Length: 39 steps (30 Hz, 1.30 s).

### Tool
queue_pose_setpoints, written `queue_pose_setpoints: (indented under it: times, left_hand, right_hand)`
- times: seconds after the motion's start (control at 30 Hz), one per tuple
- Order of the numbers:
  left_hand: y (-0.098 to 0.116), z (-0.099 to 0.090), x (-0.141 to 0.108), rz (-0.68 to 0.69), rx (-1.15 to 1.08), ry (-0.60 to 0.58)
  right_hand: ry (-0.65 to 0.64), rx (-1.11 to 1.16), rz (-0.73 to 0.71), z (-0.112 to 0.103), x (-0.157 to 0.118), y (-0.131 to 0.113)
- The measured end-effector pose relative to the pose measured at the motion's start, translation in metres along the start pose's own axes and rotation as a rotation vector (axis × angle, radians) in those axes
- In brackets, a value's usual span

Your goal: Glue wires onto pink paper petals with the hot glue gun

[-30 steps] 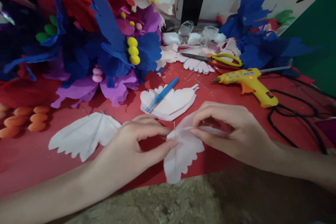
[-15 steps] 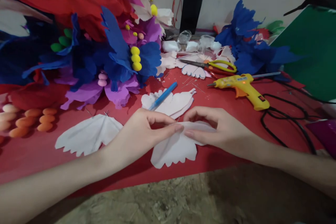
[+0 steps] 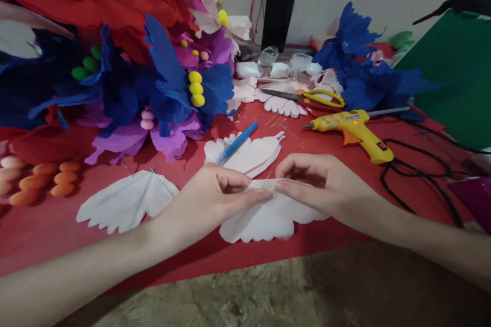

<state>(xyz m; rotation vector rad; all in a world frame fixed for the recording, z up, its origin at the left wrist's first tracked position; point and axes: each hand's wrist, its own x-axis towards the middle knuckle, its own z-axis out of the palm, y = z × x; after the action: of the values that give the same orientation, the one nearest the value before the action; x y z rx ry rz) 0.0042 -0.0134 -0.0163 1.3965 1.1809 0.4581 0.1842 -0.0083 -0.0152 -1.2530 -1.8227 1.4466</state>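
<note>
My left hand (image 3: 226,191) pinches the upper edge of a white scalloped butterfly wing cutout (image 3: 261,222) between thumb and fingers. Close beside it, my right hand (image 3: 314,181) grips the same cutout, thumb on top and fingers curled behind. A thin wire end pokes up between the two hands. Left of my left hand lies another white wing piece (image 3: 126,202) with fold lines and thin wire ends at its top. Just beyond my hands rest white wing shapes (image 3: 261,150), with a blue pen (image 3: 238,142) on top of them.
A yellow glue gun (image 3: 353,127) with a black cord lies at right, near yellow-handled scissors (image 3: 307,97). Blue, red and purple butterflies (image 3: 164,82) crowd the left. Orange oval pieces (image 3: 38,181) sit in front of them. A dark phone-like slab (image 3: 281,7) leans at the back.
The white wing cutout has spread wider and its right part now hangs further right under my right hand. My right hand has shifted slightly right. Both hands keep their pinch.
</note>
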Motion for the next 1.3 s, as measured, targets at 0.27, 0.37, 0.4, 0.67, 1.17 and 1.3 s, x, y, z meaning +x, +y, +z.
queue_pose_setpoints:
  times: [0.27, 0.37, 0.4, 0.67, 1.17, 1.3]
  left_hand:
    - [-0.001, 0.004, -0.001, -0.009, -0.020, -0.158]
    - [-0.002, 0.005, -0.001, -0.012, 0.028, -0.142]
    - [-0.003, 0.004, -0.001, -0.011, 0.040, -0.129]
    - [-0.004, -0.001, -0.003, -0.035, 0.117, -0.101]
    - [-0.010, -0.009, -0.010, -0.012, 0.083, 0.020]
    - [-0.008, -0.009, -0.009, -0.027, 0.084, 0.023]
  right_hand:
    - [-0.006, 0.019, 0.001, 0.008, -0.001, 0.001]
    - [0.023, -0.004, 0.018, 0.007, -0.001, 0.000]
    - [0.030, -0.019, 0.022, 0.005, 0.000, 0.000]
    - [0.074, -0.087, -0.020, -0.002, 0.003, -0.001]
    - [0.061, -0.050, 0.015, -0.021, 0.011, -0.004]
    - [0.208, -0.232, -0.089, -0.039, 0.015, -0.011]
